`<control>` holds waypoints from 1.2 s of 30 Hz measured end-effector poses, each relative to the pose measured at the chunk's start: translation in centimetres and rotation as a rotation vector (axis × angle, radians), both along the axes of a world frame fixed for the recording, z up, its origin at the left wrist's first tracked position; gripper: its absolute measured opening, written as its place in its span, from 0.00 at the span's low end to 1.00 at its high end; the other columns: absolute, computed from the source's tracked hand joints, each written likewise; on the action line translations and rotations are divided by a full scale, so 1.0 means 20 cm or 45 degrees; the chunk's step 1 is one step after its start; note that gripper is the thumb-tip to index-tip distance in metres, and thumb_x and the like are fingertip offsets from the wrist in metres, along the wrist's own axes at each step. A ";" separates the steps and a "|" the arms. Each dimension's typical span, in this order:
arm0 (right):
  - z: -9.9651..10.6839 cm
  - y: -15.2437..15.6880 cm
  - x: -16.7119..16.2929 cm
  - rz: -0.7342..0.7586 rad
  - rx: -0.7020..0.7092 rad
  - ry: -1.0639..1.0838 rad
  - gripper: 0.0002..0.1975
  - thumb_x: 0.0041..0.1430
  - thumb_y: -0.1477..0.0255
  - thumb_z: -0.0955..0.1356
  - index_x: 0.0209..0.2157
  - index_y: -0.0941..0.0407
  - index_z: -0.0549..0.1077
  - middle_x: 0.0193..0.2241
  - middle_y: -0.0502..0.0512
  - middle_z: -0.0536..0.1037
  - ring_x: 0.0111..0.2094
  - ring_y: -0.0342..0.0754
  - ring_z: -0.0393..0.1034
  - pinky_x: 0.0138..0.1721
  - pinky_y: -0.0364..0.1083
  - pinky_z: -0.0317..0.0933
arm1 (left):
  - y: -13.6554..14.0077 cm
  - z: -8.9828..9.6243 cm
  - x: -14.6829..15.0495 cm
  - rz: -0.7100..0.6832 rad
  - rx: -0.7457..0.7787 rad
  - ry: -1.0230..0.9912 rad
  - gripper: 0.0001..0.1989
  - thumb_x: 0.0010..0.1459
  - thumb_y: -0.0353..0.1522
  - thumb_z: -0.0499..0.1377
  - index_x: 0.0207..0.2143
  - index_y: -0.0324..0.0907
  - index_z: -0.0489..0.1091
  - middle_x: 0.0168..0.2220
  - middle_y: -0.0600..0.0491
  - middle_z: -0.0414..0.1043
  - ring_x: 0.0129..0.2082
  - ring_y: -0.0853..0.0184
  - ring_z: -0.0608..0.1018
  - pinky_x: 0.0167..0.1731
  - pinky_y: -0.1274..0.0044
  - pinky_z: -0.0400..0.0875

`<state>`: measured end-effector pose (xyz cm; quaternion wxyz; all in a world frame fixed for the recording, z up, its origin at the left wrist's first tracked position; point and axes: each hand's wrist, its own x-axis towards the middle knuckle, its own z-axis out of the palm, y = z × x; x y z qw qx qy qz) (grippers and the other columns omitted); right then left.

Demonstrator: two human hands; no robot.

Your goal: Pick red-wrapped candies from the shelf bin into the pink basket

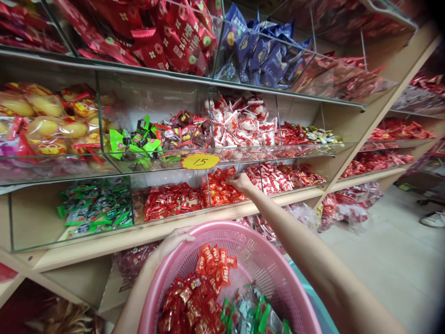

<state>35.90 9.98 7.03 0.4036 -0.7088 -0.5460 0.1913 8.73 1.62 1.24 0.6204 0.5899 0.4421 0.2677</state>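
My left hand [174, 240] grips the left rim of a pink plastic basket [274, 260], fingers over its edge. Inside the basket, small bright red candies [215, 262] lie above darker red-and-gold wrapped candies [193, 304]. Green-and-clear wrapped candies [253, 313] fill the lower right of the basket. My right hand [240, 182] reaches into a lower shelf compartment, fingers pinched at the pile of orange-red wrapped candies [219, 190]. What lies between its fingertips is mostly hidden, but red wrapper shows against them.
Glass dividers split the shelves. A yellow price tag [200, 161] marked 15 hangs above the right hand. Green-wrapped candies [95, 204] and red packets [174, 199] lie to the left, red-and-white ones [278, 178] to the right. Bagged goods [351, 204] rest on the floor.
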 end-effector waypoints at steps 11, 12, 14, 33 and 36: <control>0.14 -0.23 -0.01 0.318 0.142 0.218 0.12 0.43 0.64 0.68 0.23 0.60 0.69 0.14 0.44 0.62 0.17 0.35 0.51 0.19 0.38 0.49 | 0.04 -0.05 -0.02 -0.055 0.097 0.033 0.05 0.42 0.30 0.58 0.23 0.41 0.74 0.28 0.55 0.75 0.36 0.63 0.71 0.41 0.77 0.61; 0.15 -0.29 0.00 0.382 0.146 0.269 0.14 0.43 0.62 0.68 0.24 0.60 0.69 0.14 0.43 0.61 0.16 0.35 0.49 0.18 0.38 0.47 | 0.04 -0.05 -0.02 -0.069 0.102 0.029 0.06 0.42 0.30 0.58 0.24 0.41 0.74 0.30 0.55 0.75 0.37 0.63 0.71 0.41 0.77 0.61; 0.15 -0.40 0.01 0.500 0.141 0.385 0.15 0.43 0.60 0.69 0.25 0.59 0.68 0.14 0.42 0.59 0.16 0.35 0.48 0.18 0.38 0.44 | 0.04 -0.04 -0.01 -0.104 0.106 0.004 0.09 0.42 0.30 0.57 0.29 0.41 0.75 0.34 0.54 0.75 0.40 0.62 0.71 0.43 0.78 0.61; -0.50 -0.93 -0.16 0.155 -0.559 1.137 0.12 0.39 0.67 0.70 0.17 0.56 0.62 0.13 0.44 0.63 0.15 0.36 0.50 0.17 0.39 0.43 | 0.01 -0.03 0.00 -0.034 0.068 0.098 0.15 0.43 0.31 0.56 0.35 0.39 0.74 0.32 0.54 0.74 0.33 0.64 0.71 0.35 0.79 0.63; -0.54 -0.91 -0.18 0.119 -0.555 1.167 0.10 0.41 0.69 0.68 0.17 0.56 0.61 0.13 0.44 0.63 0.14 0.36 0.50 0.17 0.39 0.43 | 0.01 -0.03 0.00 -0.021 0.052 0.100 0.15 0.42 0.30 0.56 0.35 0.39 0.74 0.33 0.54 0.74 0.32 0.65 0.71 0.34 0.79 0.63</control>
